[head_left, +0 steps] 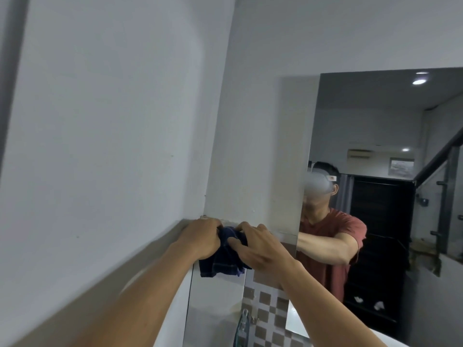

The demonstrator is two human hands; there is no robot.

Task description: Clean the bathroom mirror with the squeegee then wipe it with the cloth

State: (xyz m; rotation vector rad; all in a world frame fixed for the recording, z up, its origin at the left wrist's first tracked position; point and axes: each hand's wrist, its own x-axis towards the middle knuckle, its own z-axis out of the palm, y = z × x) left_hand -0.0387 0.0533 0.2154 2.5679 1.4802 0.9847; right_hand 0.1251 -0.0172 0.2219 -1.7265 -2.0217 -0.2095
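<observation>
Plain grey-white walls, smooth and matte, meet at a corner, with a flat taupe band running diagonally along the lower left wall. Two bare forearms reach up from the bottom edge toward that corner. Both hands are closed on a cloth, a dark navy fabric with faint lighter check lines, bunched and crumpled between them. The left hand has its grip clamped over the cloth's upper left, fingers curled in. The right hand pinches the cloth's right side, fingers spread over the folds. Loose fabric hangs below both grips in a soft, uneven rectangle. To the right of the right grip stands the mirror, a flat glossy pane with a straight vertical edge; it reflects a person in a red short-sleeved shirt, ceiling lights and a dark doorway. Below the grips, small square tiles form a brown and white checker pattern beside a shiny metal fitting.
</observation>
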